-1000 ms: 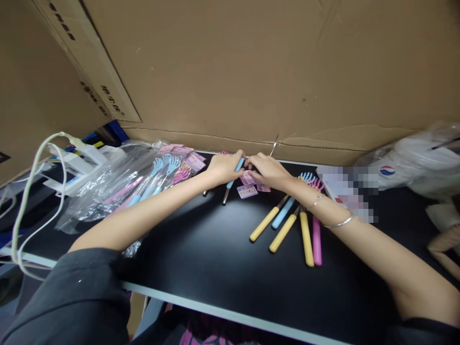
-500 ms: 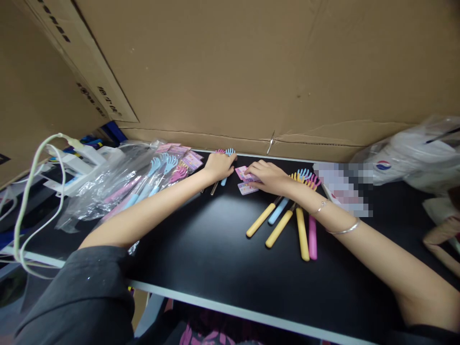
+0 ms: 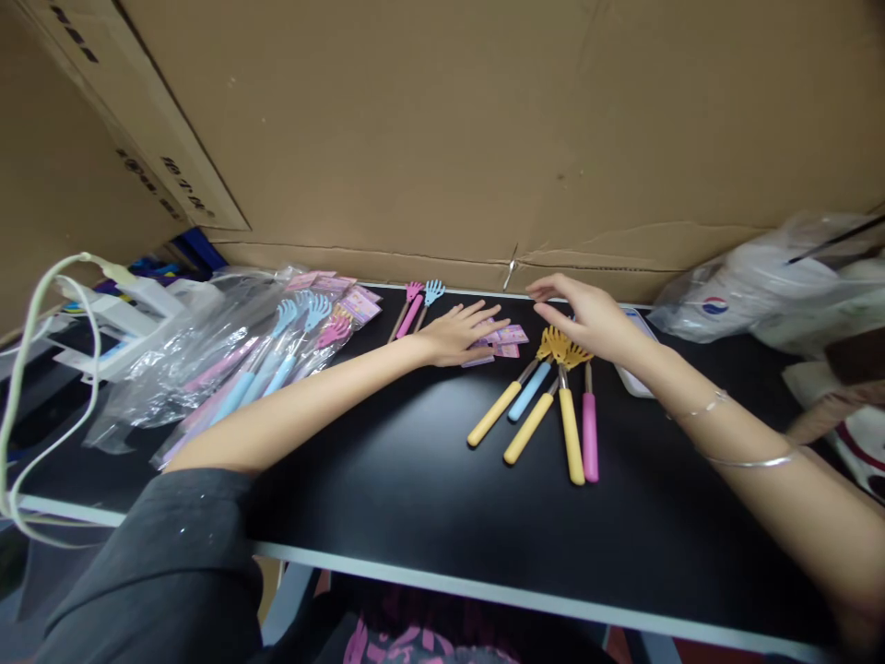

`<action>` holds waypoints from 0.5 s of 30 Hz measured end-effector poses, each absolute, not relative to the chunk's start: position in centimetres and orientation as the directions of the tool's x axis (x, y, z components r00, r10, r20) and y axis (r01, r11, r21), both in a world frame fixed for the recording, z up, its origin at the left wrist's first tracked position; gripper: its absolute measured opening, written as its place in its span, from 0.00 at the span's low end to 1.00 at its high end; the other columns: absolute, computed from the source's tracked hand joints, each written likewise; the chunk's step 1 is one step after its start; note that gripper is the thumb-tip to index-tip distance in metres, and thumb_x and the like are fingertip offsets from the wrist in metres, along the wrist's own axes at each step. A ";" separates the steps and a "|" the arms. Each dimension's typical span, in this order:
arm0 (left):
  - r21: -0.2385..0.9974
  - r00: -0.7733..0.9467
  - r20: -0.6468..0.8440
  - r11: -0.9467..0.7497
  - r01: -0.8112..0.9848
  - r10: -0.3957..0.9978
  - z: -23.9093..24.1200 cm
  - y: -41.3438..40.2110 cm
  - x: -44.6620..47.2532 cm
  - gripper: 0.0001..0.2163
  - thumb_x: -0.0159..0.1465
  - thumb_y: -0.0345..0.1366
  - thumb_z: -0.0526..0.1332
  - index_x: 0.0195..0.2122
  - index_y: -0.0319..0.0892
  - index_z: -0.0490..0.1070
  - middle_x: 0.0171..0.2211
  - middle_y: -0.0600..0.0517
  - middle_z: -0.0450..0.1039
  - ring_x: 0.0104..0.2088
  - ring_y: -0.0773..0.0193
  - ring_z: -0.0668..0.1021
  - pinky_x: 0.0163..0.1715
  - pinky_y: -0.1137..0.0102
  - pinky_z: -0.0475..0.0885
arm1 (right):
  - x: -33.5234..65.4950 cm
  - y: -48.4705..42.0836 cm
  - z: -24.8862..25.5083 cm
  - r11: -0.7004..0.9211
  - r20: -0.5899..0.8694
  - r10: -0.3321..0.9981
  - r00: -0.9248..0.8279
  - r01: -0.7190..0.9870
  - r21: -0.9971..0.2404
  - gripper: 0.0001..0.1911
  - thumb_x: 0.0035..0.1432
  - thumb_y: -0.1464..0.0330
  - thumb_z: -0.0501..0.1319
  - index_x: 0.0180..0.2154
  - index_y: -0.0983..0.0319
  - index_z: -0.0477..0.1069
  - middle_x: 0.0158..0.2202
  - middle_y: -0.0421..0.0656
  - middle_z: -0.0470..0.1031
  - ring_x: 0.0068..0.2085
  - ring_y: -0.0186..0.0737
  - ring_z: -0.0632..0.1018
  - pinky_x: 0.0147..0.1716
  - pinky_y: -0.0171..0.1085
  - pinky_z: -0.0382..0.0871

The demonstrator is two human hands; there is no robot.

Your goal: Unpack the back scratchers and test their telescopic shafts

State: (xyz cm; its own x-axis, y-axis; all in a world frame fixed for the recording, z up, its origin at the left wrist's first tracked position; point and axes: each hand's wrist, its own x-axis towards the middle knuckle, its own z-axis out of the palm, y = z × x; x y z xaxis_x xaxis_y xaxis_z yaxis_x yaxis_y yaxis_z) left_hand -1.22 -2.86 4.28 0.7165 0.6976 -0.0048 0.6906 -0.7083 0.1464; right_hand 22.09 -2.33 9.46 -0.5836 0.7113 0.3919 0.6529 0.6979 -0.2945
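My left hand (image 3: pixel 460 332) lies flat and open on the black table (image 3: pixel 387 480), fingertips on several small pink cards (image 3: pixel 508 337). My right hand (image 3: pixel 587 314) hovers open with fingers stretched out, just above the claw heads of several back scratchers (image 3: pixel 553 406) with yellow, blue and pink handles. Two more scratchers, one pink and one blue (image 3: pixel 420 302), lie at the table's far edge, left of my left hand. Neither hand holds anything.
A pile of bagged scratchers in clear plastic (image 3: pixel 235 360) lies at the left. White cables and a white device (image 3: pixel 83 314) sit further left. Cardboard walls (image 3: pixel 449 129) stand behind the table. White plastic bags (image 3: pixel 767 286) lie at the right.
My left hand let go of the blue scratcher, which now lies by the pink one at the far edge. My right hand lifted off the cards and moved right, above the scratcher heads.
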 end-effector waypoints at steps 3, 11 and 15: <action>0.173 0.761 -0.017 -0.748 0.641 0.648 4.1 -3.1 -0.2 0.26 0.70 0.47 0.43 0.68 0.50 0.42 0.69 0.50 0.38 0.68 0.51 0.42 0.63 0.49 0.46 | 22.9 -3.5 9.6 0.688 0.384 0.721 -0.577 0.665 -0.292 0.17 0.62 0.62 0.52 0.49 0.61 0.66 0.44 0.48 0.77 0.44 0.44 0.78 0.44 0.44 0.70; 0.055 0.801 0.058 -0.803 0.594 0.596 3.8 -7.4 -0.9 0.25 0.70 0.43 0.47 0.67 0.41 0.47 0.68 0.45 0.43 0.68 0.58 0.48 0.66 0.61 0.47 | 23.4 -6.3 10.0 0.718 0.301 0.683 -0.665 0.688 -0.108 0.15 0.64 0.61 0.48 0.42 0.57 0.71 0.37 0.42 0.79 0.34 0.40 0.79 0.32 0.37 0.67; 0.077 0.807 0.060 -0.809 0.583 0.588 3.8 -10.4 -2.5 0.25 0.70 0.43 0.46 0.67 0.41 0.48 0.68 0.46 0.43 0.68 0.59 0.46 0.66 0.63 0.47 | 23.4 -7.1 10.1 0.739 0.276 0.669 -0.690 0.656 -0.151 0.14 0.64 0.62 0.49 0.42 0.57 0.72 0.36 0.41 0.80 0.33 0.39 0.79 0.32 0.37 0.68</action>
State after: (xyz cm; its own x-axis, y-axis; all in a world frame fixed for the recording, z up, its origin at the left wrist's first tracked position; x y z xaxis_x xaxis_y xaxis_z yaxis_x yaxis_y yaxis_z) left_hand -2.45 -10.40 3.77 0.8069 0.5877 0.0596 0.5832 -0.8086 0.0774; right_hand 23.37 -7.09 10.12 -0.6902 0.6688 0.2761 0.6561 0.7394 -0.1510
